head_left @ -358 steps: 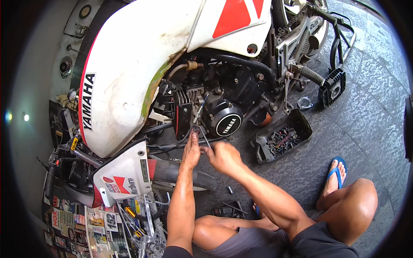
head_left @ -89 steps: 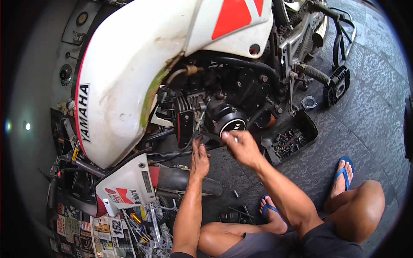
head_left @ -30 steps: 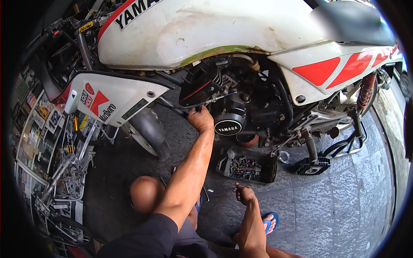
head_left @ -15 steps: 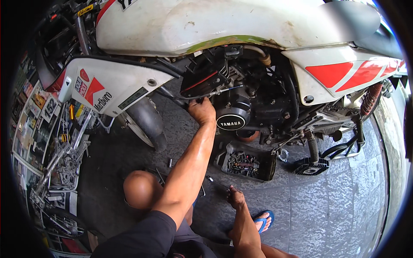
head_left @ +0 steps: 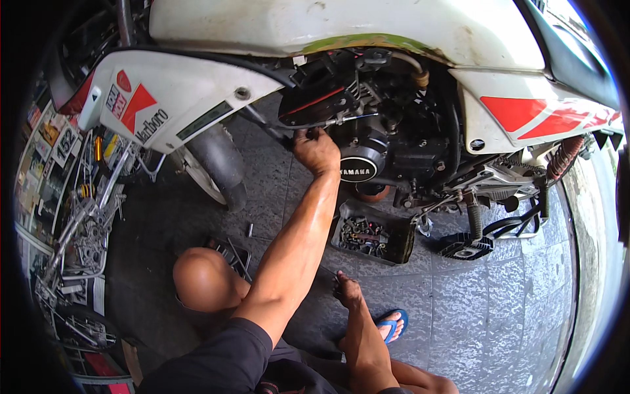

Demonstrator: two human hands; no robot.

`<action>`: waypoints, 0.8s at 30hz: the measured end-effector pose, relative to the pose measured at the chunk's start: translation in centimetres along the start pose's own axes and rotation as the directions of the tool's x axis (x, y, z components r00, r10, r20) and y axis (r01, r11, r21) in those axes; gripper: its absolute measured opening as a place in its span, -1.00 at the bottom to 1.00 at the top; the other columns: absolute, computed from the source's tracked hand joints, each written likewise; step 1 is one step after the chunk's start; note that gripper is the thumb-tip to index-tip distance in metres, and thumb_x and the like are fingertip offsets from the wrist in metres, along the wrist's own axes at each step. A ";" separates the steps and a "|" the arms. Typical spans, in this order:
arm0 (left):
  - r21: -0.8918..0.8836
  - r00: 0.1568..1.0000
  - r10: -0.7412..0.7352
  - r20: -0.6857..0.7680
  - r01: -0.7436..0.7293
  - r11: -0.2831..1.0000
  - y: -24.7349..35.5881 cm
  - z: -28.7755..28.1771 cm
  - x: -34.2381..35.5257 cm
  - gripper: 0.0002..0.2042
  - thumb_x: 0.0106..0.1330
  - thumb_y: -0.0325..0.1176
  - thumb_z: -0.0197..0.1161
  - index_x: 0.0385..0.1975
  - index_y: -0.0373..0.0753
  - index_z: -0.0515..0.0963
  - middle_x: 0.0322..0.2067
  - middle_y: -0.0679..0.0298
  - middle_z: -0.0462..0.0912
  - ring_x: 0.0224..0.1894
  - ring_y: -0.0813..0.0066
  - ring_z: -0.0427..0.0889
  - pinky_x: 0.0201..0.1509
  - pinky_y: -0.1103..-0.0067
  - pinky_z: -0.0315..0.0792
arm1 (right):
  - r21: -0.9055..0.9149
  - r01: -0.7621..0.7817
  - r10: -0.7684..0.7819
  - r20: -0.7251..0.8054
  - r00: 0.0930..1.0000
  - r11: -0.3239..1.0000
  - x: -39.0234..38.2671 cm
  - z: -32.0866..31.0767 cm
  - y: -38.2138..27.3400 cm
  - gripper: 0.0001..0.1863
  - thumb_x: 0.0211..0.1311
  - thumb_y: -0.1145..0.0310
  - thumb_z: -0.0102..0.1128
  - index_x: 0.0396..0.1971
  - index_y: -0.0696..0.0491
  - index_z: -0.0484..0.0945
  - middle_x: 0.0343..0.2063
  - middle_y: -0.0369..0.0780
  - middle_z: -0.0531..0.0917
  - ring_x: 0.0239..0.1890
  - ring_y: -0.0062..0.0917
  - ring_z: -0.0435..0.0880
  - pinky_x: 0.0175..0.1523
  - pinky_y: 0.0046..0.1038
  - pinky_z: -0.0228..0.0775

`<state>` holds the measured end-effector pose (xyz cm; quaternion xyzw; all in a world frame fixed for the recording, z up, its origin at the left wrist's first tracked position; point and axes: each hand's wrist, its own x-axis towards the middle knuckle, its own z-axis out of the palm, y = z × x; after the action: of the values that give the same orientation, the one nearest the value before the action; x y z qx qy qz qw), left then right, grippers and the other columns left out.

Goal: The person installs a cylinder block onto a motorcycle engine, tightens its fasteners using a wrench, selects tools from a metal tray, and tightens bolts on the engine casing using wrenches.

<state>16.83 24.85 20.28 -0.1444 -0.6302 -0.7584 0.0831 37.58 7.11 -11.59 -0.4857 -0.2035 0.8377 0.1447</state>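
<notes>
My left hand [head_left: 317, 152] reaches into the motorcycle's engine bay, fingers curled under a black red-edged finned part [head_left: 312, 98], around something dark I cannot make out. A cable with a silver fitting [head_left: 341, 120] runs just above it, and the round black engine cover [head_left: 372, 154] is beside it. Lower down, my right hand [head_left: 347, 289] is closed above the tiled floor, near the front of a metal tray [head_left: 403, 240] of small bolts and parts. What it holds, if anything, is too small to name.
The white tank [head_left: 262, 23] and side fairing [head_left: 190, 85] overhang the front tyre [head_left: 223, 177]. A small socket [head_left: 250, 230] and tools in a case [head_left: 239, 259] lie by my knee. Metal parts [head_left: 85, 243] crowd the left; a loose black finned piece [head_left: 462, 246] lies right of the tray.
My right hand has left the engine, where it worked beside my left, and dropped toward the floor, shifting slightly left of the tray lately. My left hand stays at the engine. The view has turned.
</notes>
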 end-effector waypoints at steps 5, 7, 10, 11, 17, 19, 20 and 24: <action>0.015 0.987 0.132 -0.090 -0.131 0.991 -0.1 0.5 -0.1 -0.76 0.21 -0.54 0.05 -0.20 -0.48 0.58 -0.27 -0.09 0.68 -0.20 0.11 0.69 -0.08 0.43 0.51 | -0.087 0.015 -0.013 0.019 1.000 0.996 -0.6 1.4 -1.1 -0.61 0.33 0.07 0.13 -0.37 0.16 0.58 -0.64 -0.28 0.49 -0.61 -0.55 0.43 -0.48 -0.52 0.29; 0.051 0.999 0.019 0.035 -0.021 0.998 -0.2 0.2 0.1 -0.74 0.23 -0.51 0.01 -0.20 -0.49 0.58 -0.25 -0.10 0.68 -0.21 0.12 0.69 -0.08 0.44 0.51 | -0.097 0.051 -0.052 -0.005 0.999 0.994 -0.8 1.1 -1.3 -0.58 0.33 0.06 0.12 -0.42 0.18 0.58 -0.67 -0.28 0.46 -0.63 -0.55 0.42 -0.50 -0.53 0.26; 0.017 0.997 -0.017 0.079 0.015 1.000 0.3 0.4 -0.8 -0.73 0.23 -0.48 0.01 -0.21 -0.49 0.59 -0.27 -0.08 0.68 -0.23 0.15 0.69 -0.11 0.45 0.51 | 0.003 0.064 -0.064 0.050 0.997 0.998 -0.8 0.3 -0.8 -0.59 0.33 0.06 0.12 -0.43 0.17 0.58 -0.68 -0.30 0.43 -0.64 -0.56 0.41 -0.52 -0.53 0.24; -0.012 0.995 -0.069 0.074 0.070 0.997 0.4 0.0 -0.7 -0.74 0.22 -0.49 0.02 -0.21 -0.49 0.59 -0.28 -0.08 0.68 -0.24 0.16 0.69 -0.12 0.46 0.51 | 0.001 0.036 -0.036 0.055 0.998 0.999 -1.2 0.5 -0.6 -0.60 0.34 0.06 0.12 -0.41 0.15 0.57 -0.66 -0.30 0.43 -0.61 -0.55 0.42 -0.49 -0.52 0.27; 0.068 0.987 0.121 -0.108 -0.114 0.991 0.8 0.0 -0.6 -0.77 0.18 -0.54 0.01 -0.27 -0.47 0.59 -0.29 -0.08 0.68 -0.21 0.05 0.69 -0.11 0.39 0.52 | -0.054 0.021 -0.021 0.004 1.000 0.998 -2.3 2.6 -0.5 -0.59 0.32 0.04 0.14 -0.40 0.15 0.58 -0.67 -0.32 0.43 -0.62 -0.56 0.42 -0.52 -0.53 0.24; 0.223 1.000 0.006 0.020 -0.011 0.975 0.9 0.0 -0.6 -0.75 0.20 -0.51 -0.01 -0.26 -0.46 0.59 -0.29 -0.09 0.68 -0.20 0.01 0.68 -0.09 0.36 0.53 | -0.070 0.031 -0.030 0.012 0.999 0.997 -1.8 2.2 -0.5 -0.58 0.32 0.04 0.14 -0.39 0.16 0.58 -0.67 -0.32 0.44 -0.62 -0.56 0.43 -0.52 -0.52 0.25; 0.234 0.995 0.092 0.040 -0.099 0.967 0.4 0.2 -0.4 -0.74 0.21 -0.48 -0.02 -0.26 -0.45 0.60 -0.29 -0.10 0.68 -0.23 0.02 0.69 -0.10 0.36 0.52 | -0.058 0.051 -0.049 0.023 0.999 0.997 -1.6 1.7 -0.6 -0.58 0.32 0.04 0.14 -0.39 0.16 0.58 -0.66 -0.31 0.44 -0.62 -0.56 0.43 -0.51 -0.52 0.26; -0.014 0.994 0.068 0.085 -0.067 0.998 -0.2 -0.6 -0.5 -0.75 0.20 -0.49 0.00 -0.27 -0.44 0.60 -0.30 -0.10 0.68 -0.24 0.02 0.69 -0.11 0.36 0.51 | 0.052 0.066 -0.068 0.033 0.997 0.996 -1.4 0.9 0.2 -0.59 0.32 0.05 0.15 -0.42 0.16 0.56 -0.68 -0.31 0.41 -0.66 -0.56 0.39 -0.56 -0.53 0.20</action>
<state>17.17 24.29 19.84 -0.1983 -0.6236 -0.7518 0.0809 37.47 6.18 -10.21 -0.4603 -0.2006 0.8455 0.1814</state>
